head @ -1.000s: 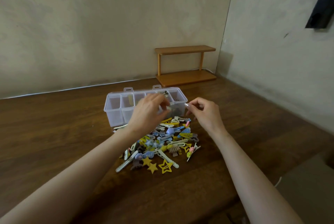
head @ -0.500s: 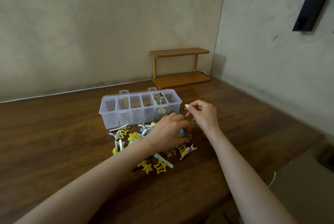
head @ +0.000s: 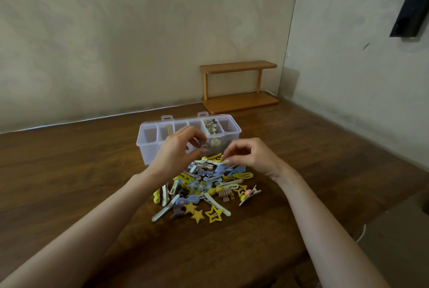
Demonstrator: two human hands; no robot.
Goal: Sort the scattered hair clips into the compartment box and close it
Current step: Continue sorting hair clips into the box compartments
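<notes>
A small grey-brown clip (head: 204,145) is pinched between the thumb and curled fingers of the left hand (head: 178,148), which is raised in front of the near wall of the box (head: 148,148), above the far edge of the pile. The right hand (head: 249,156) is held just beside it, its fingers bent and its thumb and forefinger closed together at the pile's far edge; something pale is seen at the fingertips, but whether it is gripped or only touched cannot be told. The two hands are near each other and apart, and both bare forearms are stretched in from the near corners of the view.

Below and between the hands, the heap of hair clips (head: 204,185) is spread on the bench (head: 69,183): yellow, blue, white and brown pieces are mixed, overlapping one another. Two solid yellow stars (head: 195,212) and an open yellow star outline (head: 214,213) are laid at the near edge, and a long pale clip (head: 162,212) is angled at the near left.

The clear box is set just behind the heap, its lid open and its row of compartments exposed. A flower-shaped clip (head: 210,125) is seen in the second compartment from the right, and a pale stick-like piece (head: 169,129) in the second from the left.

Behind the box, a small wooden shelf (head: 239,85) is stood against the wall (head: 116,32).
</notes>
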